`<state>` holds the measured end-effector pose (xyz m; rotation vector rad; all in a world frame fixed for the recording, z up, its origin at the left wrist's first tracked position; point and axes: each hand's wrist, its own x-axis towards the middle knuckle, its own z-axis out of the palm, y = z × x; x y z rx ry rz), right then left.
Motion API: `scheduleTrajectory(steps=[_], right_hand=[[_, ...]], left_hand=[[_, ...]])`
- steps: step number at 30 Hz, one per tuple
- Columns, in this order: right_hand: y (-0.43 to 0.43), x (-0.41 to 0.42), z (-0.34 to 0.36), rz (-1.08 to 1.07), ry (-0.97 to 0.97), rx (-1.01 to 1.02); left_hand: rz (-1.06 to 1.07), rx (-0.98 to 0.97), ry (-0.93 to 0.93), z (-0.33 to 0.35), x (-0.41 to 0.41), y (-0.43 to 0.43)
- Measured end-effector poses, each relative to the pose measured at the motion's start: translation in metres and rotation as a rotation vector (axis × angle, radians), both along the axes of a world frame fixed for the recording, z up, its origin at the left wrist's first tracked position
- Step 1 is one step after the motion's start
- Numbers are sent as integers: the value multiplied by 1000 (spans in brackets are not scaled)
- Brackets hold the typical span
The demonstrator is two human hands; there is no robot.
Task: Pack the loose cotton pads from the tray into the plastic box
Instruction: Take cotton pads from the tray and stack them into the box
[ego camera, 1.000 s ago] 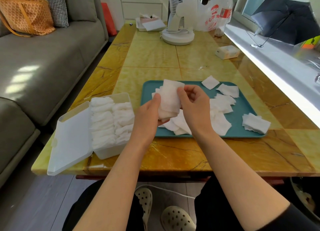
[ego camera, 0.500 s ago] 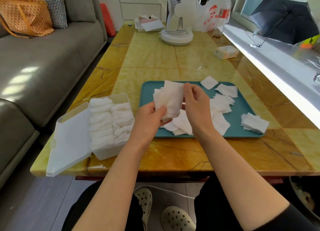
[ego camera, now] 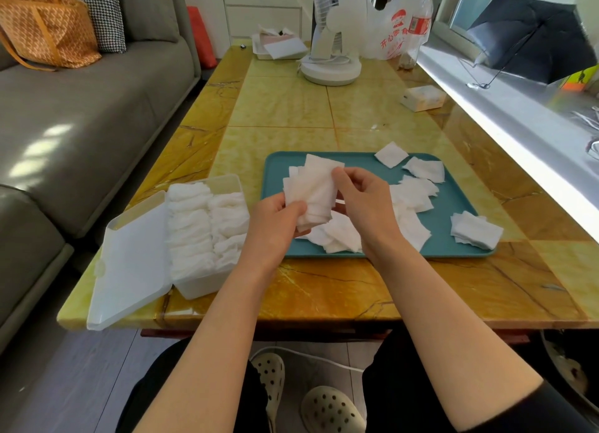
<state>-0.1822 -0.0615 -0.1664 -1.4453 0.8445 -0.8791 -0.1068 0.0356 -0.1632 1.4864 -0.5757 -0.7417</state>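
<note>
A stack of white cotton pads (ego camera: 312, 192) is held upright above the left part of the teal tray (ego camera: 453, 202). My left hand (ego camera: 275, 220) grips its lower left side and my right hand (ego camera: 363, 199) pinches its right edge. More loose pads (ego camera: 415, 192) lie scattered on the tray, with a small pile (ego camera: 475, 230) at its right end. The white plastic box (ego camera: 201, 285) stands left of the tray, lid (ego camera: 129, 260) open to the left, filled with rows of pads (ego camera: 204, 225).
The yellow marble table (ego camera: 291, 108) carries a white fan (ego camera: 330, 66), a small tissue pack (ego camera: 423, 98), a plastic bag and a bottle at the far end. A grey sofa (ego camera: 81, 114) runs along the left. A bright window sill (ego camera: 505, 124) borders the right.
Both hands have shifted the pad stack slightly, squaring it between them; my right fingers moved up along its right edge. The rest is still.
</note>
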Motion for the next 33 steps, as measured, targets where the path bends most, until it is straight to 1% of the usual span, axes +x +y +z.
scheduleTrajectory(steps=[5,8,9,11,14,16,19,21,24,30,33], right_hand=[[-10,-5,2,-140,-35,90],[-15,-9,7,-217,-124,122],[-14,-9,9,-198,-161,140],[-10,-10,13,-80,-223,190],[-2,-7,15,122,-257,224],[1,-6,16,192,-265,234],[3,-5,13,231,-166,179],[2,-4,8,198,-95,121],[0,-3,3,134,-42,74],[1,-3,0,58,51,-41],[2,-1,-2,34,81,-80]], left_hand=[[7,38,2,-1,-1,-1],[56,43,8,-3,1,0],[72,45,11,-3,1,0],[94,44,22,-4,2,0],[109,42,29,-4,2,0],[116,39,23,-4,2,0],[95,25,9,-3,1,0],[61,4,12,-2,0,1],[32,-17,8,2,-3,2],[25,-40,100,8,-6,1],[32,-27,24,5,-5,2]])
